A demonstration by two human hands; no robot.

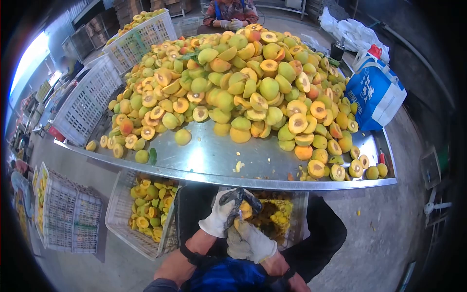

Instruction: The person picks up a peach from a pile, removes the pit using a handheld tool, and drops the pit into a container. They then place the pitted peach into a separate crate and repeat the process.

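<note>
My left hand, in a white glove with black covering over the fingers, is closed around a piece of yellow peach above my lap. Just below it, my right hand in a greyish-white glove is closed close against the fruit. A small glint shows between the hands, but what the right fingers hold is hidden. Beneath the hands sits a crate with yellow peach pieces and darker bits in it. Beyond them, a large heap of whole and halved peaches covers much of the metal table.
Another crate of peach halves stands at my left knee, with stacked crates farther left. White crates line the table's left side. A blue bag stands at the right edge. Across the table sits a person with gloved hands.
</note>
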